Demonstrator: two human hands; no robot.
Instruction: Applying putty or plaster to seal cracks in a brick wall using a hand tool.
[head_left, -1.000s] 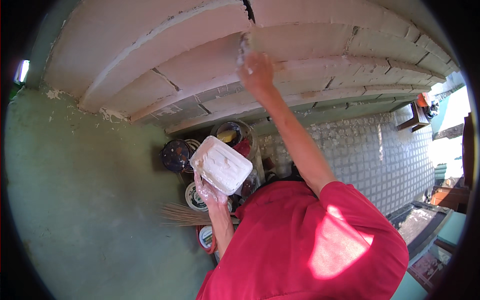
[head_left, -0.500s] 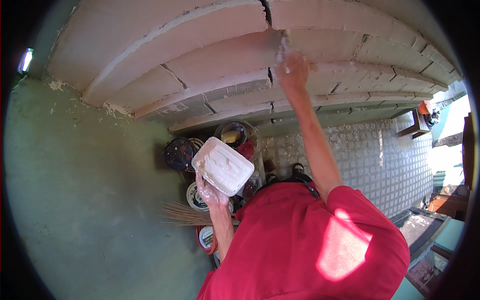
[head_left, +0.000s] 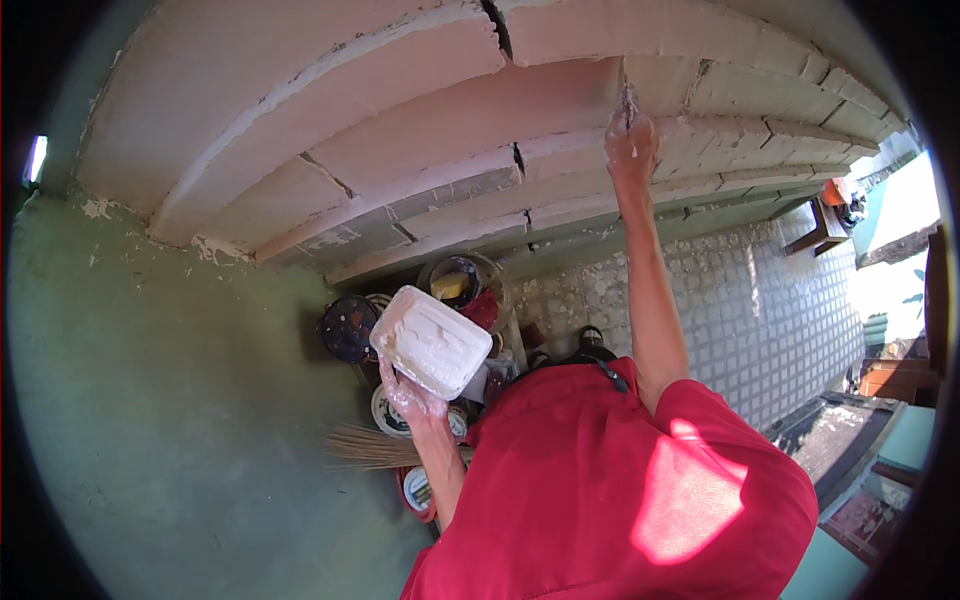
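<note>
Stepped, pinkish plastered wall (head_left: 400, 120) is split by dark gaps; tiled floor (head_left: 740, 310) is seen below. White paste (head_left: 428, 335) is contained in white tray (head_left: 466, 368), gripped from beneath by left hand (head_left: 412, 397), near round tub (head_left: 500, 280) with yellow sponge (head_left: 449, 286). Paste-smeared scraper (head_left: 627, 102) is clenched in right hand's grip (head_left: 632, 152), up at wall.

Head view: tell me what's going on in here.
A person in a red shirt supports a white tray smeared with pale paste in the left hand. The right hand, arm outstretched, grips a small paste-smeared tool up at a pale, stepped surface with dark gaps. Whether the tool touches it is hard to tell.
</note>
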